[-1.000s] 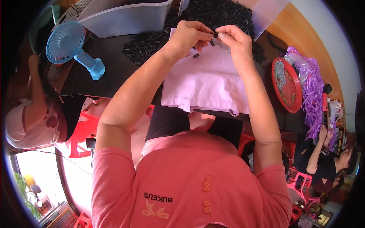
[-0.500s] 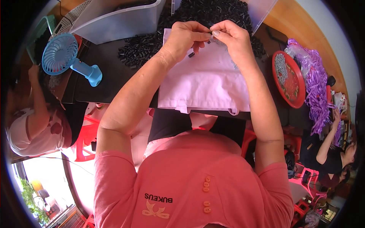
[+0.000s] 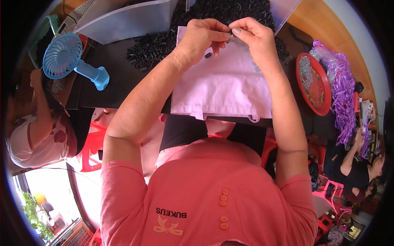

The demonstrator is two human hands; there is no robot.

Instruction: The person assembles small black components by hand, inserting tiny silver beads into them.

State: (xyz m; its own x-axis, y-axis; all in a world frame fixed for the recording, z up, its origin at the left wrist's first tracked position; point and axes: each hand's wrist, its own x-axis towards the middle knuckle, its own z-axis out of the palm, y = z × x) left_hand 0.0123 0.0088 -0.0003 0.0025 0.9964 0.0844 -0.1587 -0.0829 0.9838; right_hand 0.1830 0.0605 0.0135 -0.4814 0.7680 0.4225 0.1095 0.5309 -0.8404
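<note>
Above a pink cloth bag (image 3: 221, 94) spread flat on the table, my two hands meet fingertip to fingertip. My left hand (image 3: 204, 37) is closed in a pinch, with a small dark piece just showing at its fingertips. Finger and thumb of my right hand (image 3: 257, 40) are pressed together against the same spot; whatever they grip is too small to make out. One loose black tube-like piece (image 3: 208, 55) lies on the cloth below my left fingers. Just beyond my hands spreads a heap of small black pieces (image 3: 223, 10).
A clear plastic bin (image 3: 127, 22) stands at the back left, near a blue handheld fan (image 3: 63, 57). To the right sit a red tray (image 3: 327, 92) holding small grey pieces and a bundle of purple ribbons (image 3: 342, 86). Other people sit at both sides.
Both hands stay pinched together and have shifted slightly, the right wrist a little further right. At the far right, another person's raised hand has come down.
</note>
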